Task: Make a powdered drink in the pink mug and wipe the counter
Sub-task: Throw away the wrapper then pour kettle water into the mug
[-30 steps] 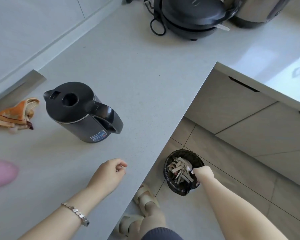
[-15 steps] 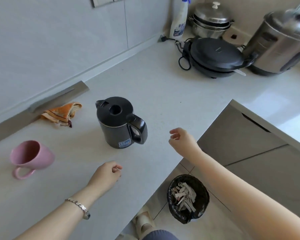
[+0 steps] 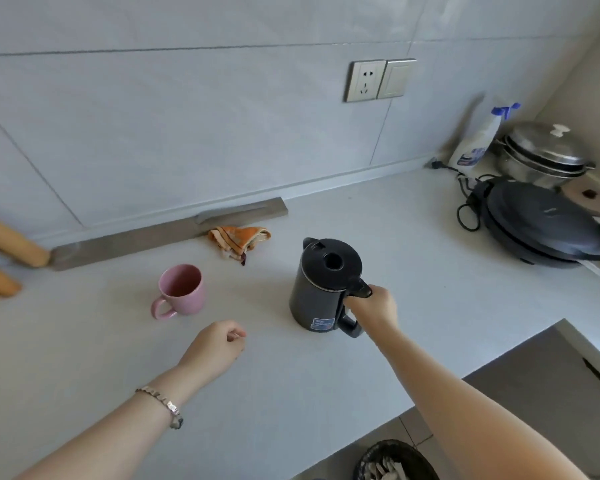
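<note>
The pink mug (image 3: 182,291) stands upright on the grey counter (image 3: 291,382), handle toward me. To its right stands a black electric kettle (image 3: 321,284), lid closed, and my right hand (image 3: 373,308) is wrapped around its handle. My left hand (image 3: 215,348) rests on the counter in front of the mug, fingers loosely curled with nothing in them. An orange cloth (image 3: 239,239) lies crumpled near the wall behind the mug and kettle.
A black electric griddle (image 3: 541,225) with its cord, a steel pot (image 3: 542,154) and a spray bottle (image 3: 477,140) crowd the back right corner. Wooden handles (image 3: 11,242) stick in at the left. A waste bin (image 3: 394,462) sits on the floor below the counter edge.
My right hand came up from the waste bin, crossed over the counter and closed on the kettle handle. The view lifted toward the wall. My left hand stayed put.
</note>
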A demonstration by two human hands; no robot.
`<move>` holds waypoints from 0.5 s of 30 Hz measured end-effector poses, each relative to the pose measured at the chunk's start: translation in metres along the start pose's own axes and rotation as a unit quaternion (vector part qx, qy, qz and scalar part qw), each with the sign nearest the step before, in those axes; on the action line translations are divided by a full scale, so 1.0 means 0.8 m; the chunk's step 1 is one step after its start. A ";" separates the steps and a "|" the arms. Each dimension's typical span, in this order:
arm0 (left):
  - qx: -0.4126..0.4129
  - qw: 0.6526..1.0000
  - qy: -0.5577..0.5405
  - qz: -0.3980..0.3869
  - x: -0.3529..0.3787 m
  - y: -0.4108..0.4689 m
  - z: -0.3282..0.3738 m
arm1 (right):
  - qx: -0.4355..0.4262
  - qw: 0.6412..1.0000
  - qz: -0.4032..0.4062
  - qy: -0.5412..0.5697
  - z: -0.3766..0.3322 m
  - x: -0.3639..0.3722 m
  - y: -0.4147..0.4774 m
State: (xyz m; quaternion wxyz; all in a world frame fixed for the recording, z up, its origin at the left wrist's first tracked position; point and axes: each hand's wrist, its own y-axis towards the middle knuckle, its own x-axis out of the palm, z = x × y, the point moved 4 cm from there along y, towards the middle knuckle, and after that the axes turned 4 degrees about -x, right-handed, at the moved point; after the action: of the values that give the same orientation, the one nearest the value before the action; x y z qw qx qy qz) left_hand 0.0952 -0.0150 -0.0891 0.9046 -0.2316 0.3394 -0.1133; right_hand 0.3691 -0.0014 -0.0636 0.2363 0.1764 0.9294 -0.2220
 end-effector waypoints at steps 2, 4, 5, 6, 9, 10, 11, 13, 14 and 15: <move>-0.003 1.000 -0.008 0.009 -0.008 -0.003 -0.005 | 0.000 0.998 0.030 0.053 0.001 0.007 -0.009; -0.006 1.000 -0.010 0.015 -0.014 -0.005 -0.007 | -0.004 0.995 0.054 0.083 0.002 0.010 -0.013; -0.007 1.000 -0.012 0.020 -0.017 -0.005 -0.008 | -0.008 0.995 0.059 0.085 -0.001 0.011 -0.014; -0.007 0.999 -0.015 0.028 -0.023 -0.005 -0.010 | -0.015 0.995 0.060 0.079 -0.005 0.011 -0.013; -0.011 0.998 -0.002 0.061 -0.043 -0.004 -0.016 | -0.042 0.998 0.024 0.037 -0.026 0.014 -0.005; -0.013 0.997 0.007 0.073 -0.050 -0.003 -0.020 | -0.055 0.998 0.008 0.019 -0.036 0.015 -0.003; -0.014 0.996 0.016 0.083 -0.057 -0.002 -0.024 | -0.071 0.997 -0.007 0.001 -0.047 0.016 -0.001; 0.000 0.993 0.039 0.110 -0.070 0.002 -0.027 | -0.104 0.994 -0.031 -0.026 -0.072 0.019 0.003; 0.010 0.991 0.051 0.127 -0.077 0.004 -0.027 | -0.122 0.991 -0.042 -0.038 -0.086 0.021 0.004; 0.015 0.988 0.061 0.144 -0.085 0.007 -0.029 | -0.142 0.987 -0.055 -0.050 -0.102 0.027 0.004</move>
State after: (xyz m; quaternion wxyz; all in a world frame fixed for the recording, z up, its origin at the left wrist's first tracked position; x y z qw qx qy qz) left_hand 0.0294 0.0066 -0.0696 0.8927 -0.1595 0.4216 -0.0010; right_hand 0.3237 0.0467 -0.0115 0.2921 0.0780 0.9470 -0.1089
